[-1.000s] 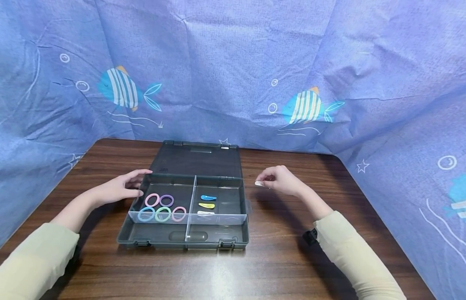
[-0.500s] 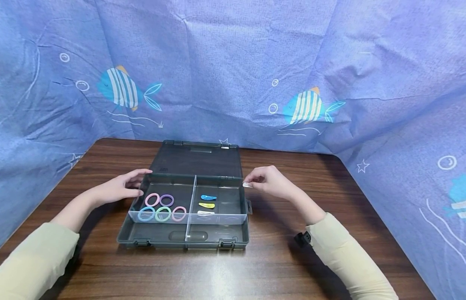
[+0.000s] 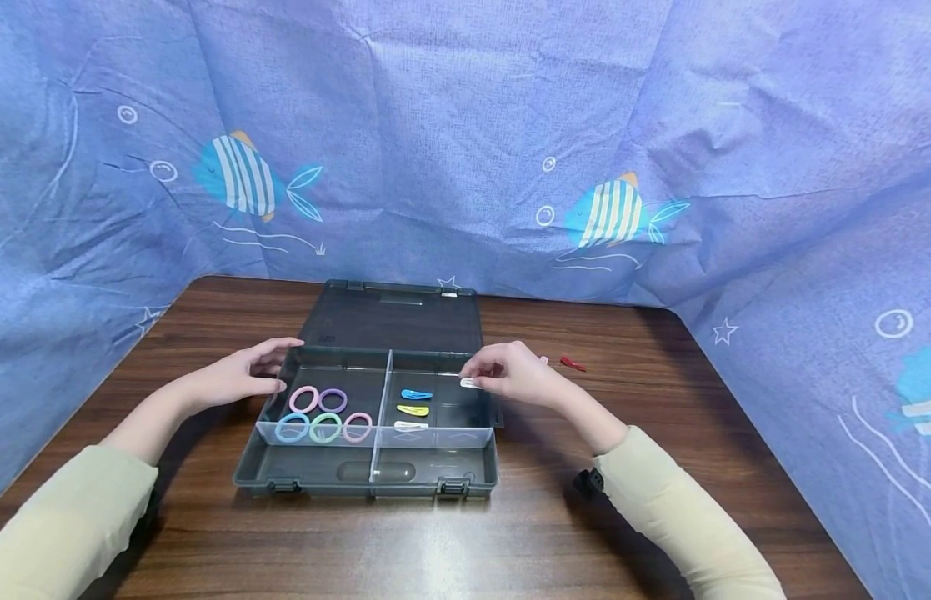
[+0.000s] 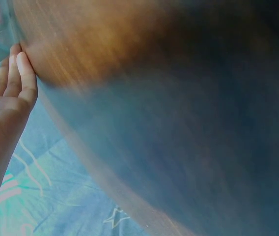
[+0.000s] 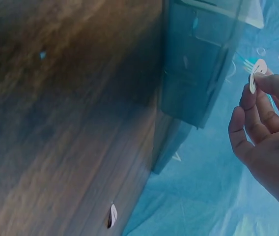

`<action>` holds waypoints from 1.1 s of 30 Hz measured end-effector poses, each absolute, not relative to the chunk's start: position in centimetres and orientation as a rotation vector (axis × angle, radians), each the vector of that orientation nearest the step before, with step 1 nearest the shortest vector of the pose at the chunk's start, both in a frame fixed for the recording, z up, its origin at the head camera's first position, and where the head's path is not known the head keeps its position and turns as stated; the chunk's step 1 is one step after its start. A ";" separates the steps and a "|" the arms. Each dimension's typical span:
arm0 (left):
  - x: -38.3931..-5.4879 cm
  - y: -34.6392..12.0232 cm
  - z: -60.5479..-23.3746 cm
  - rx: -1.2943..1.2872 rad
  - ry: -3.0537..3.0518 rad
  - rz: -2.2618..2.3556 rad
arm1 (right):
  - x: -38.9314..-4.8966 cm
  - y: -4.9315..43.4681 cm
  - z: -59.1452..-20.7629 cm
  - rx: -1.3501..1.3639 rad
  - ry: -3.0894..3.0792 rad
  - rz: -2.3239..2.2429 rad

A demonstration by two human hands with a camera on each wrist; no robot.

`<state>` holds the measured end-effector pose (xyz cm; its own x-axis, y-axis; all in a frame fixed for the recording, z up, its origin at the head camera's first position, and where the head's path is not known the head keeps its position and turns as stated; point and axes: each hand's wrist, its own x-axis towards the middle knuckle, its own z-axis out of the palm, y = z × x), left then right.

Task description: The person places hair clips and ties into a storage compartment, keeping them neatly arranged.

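My right hand (image 3: 521, 375) pinches a white snap hair clip (image 3: 469, 382) between thumb and fingertips, over the right side of a dark see-through divided box (image 3: 442, 492). The right wrist view shows this hair clip (image 5: 257, 76) held up at the fingertips. Below and left of it, in the box's back right compartment, lie a blue clip (image 3: 416, 395), a yellow clip (image 3: 412, 411) and another white clip (image 3: 411, 427). With its fingers mostly straight, my left hand (image 3: 236, 375) touches the box's left wall. Its fingertips rest against the see-through plastic in the left wrist view.
Several coloured hair ties (image 3: 326, 427) lie in the back left compartment. The box's lid (image 3: 393, 321) is folded back on the brown table (image 3: 405, 558). Right of the box lie a red clip (image 3: 573, 364) and a pinkish one (image 3: 543, 360), partly behind my right hand.
My right hand has moved left with the white hair clip, from beside the box to over its right compartment, uncovering the red clip. My left hand has stayed in place.
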<state>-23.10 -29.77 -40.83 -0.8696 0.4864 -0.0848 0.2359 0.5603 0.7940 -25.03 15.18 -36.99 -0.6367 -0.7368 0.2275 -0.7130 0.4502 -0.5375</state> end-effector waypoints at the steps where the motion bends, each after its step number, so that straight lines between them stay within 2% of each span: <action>1: -23.1 -29.8 -40.8 0.596 2.503 1.208 | -25.0 15.0 -37.1 -1.331 2.629 -0.953; 14: -23.4 -29.9 -41.1 0.610 2.499 1.218 | -25.6 13.0 -38.3 -1.450 2.467 -0.862; 33: -23.3 -29.9 -41.1 0.605 2.496 1.216 | -26.0 11.6 -39.1 -1.408 2.335 -0.526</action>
<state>-23.28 -29.88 -41.10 -0.8666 0.4922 -0.0818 0.2389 0.5533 0.7980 -25.95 11.57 -39.12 -0.4370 -0.8922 -0.1142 -0.7570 0.4334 -0.4890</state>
